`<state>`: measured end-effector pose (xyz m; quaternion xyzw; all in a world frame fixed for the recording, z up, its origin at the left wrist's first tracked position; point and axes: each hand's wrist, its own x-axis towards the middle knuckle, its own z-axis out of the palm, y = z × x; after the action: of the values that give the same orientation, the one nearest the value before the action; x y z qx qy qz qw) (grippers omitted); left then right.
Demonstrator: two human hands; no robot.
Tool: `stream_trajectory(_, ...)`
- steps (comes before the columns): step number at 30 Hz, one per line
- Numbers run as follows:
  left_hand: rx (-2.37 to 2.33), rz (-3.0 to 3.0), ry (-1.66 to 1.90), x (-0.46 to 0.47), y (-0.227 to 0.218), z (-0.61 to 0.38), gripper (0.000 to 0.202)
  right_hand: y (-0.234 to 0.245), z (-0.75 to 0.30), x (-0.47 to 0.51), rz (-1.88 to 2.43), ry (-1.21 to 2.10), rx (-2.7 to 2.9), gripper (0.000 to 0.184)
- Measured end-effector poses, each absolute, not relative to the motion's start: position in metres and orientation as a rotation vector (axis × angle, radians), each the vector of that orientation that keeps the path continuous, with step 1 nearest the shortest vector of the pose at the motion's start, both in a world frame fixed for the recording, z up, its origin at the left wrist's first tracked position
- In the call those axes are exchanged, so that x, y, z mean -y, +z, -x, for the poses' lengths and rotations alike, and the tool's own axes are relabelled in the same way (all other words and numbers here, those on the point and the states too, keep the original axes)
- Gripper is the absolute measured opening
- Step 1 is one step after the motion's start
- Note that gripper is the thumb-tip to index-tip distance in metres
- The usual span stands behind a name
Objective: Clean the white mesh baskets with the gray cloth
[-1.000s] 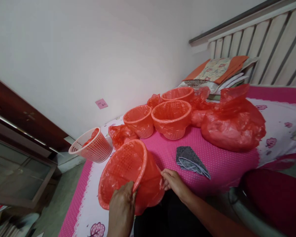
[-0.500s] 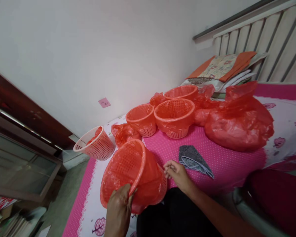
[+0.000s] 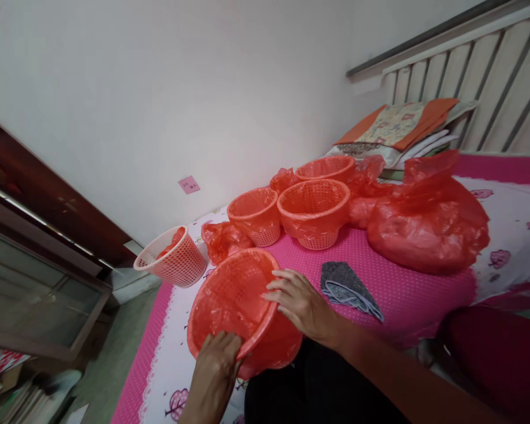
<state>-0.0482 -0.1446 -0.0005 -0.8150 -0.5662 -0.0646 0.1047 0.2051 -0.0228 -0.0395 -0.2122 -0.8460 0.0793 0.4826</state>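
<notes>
Two hands on a tilted, bag-lined basket

At the far left corner of the bed (image 3: pixel 400 306), a pink basket (image 3: pixel 183 266) leans. Next, the left hand (image 3: pixel 216 362) is closed on the near rim of a basket (image 3: pixel 236 291) lined with a red bag (image 3: pixel 274 344), at the bed's near edge. The right hand (image 3: pixel 302 303) lies across the right rim, fingers loosely spread, thumb hidden. The step seems to be settling the bag over the rim; that calls for a steady left hold.
</notes>
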Motion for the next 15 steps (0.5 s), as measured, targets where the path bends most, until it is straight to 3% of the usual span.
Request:
stream_trajectory(5,1.531,2.469,-0.141,0.128,0.005,0.090,0.015,-0.048,-0.202,0.012,0.445,0.075,2.017,0.026)
stream_trajectory(12,1.524,2.266,-0.321,0.133,0.016,0.073,0.073,-0.048,-0.183,0.021,0.455,-0.090,2.032,0.025)
stream_trajectory(15,1.614,2.332,-0.324,0.126,0.021,0.032,0.065,-0.040,-0.172,0.023,0.415,-0.055,2.042,0.019)
